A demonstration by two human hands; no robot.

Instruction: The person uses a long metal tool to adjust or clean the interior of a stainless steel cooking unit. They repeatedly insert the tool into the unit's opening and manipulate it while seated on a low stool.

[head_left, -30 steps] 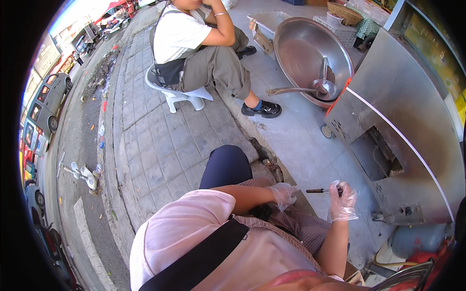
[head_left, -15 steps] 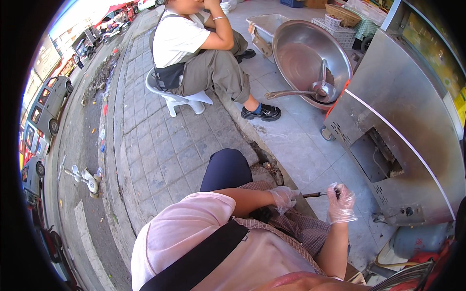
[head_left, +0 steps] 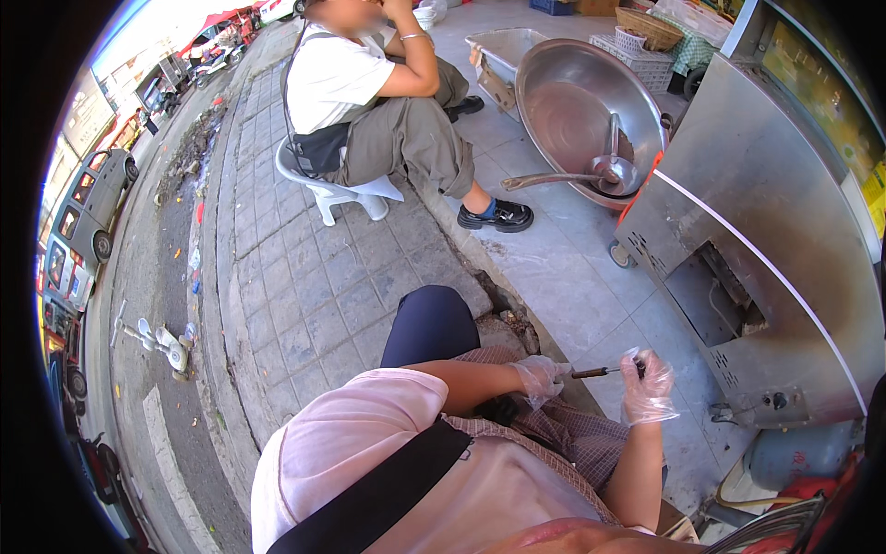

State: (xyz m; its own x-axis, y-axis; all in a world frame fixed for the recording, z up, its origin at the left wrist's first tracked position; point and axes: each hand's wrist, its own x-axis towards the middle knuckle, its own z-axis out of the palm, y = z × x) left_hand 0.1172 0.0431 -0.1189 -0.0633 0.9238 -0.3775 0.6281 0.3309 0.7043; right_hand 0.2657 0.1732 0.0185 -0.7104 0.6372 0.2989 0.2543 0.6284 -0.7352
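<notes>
My left hand (head_left: 540,379), in a clear plastic glove, is closed round the end of a slim tool (head_left: 590,374). The tool has a dark brown handle and a thin metal shaft that points to the right. My right hand (head_left: 649,390), gloved the same way, is raised with its fingers pinched on a small dark piece (head_left: 641,368) at the shaft's far end. The fingers mostly hide that piece, so its kind cannot be made out. Both hands are above my checked apron (head_left: 591,443).
A person (head_left: 346,83) sits on a white plastic stool (head_left: 346,198) ahead. A big metal basin (head_left: 563,102) holding a ladle (head_left: 612,171) leans beside a steel cabinet (head_left: 775,249) at right. A gas cylinder (head_left: 798,454) stands below it. Paving and a road with parked vehicles (head_left: 88,203) lie left.
The tool has shifted slightly to the left, and more of its thin metal shaft shows beside my right fingers. Both hands otherwise stay in nearly the same place.
</notes>
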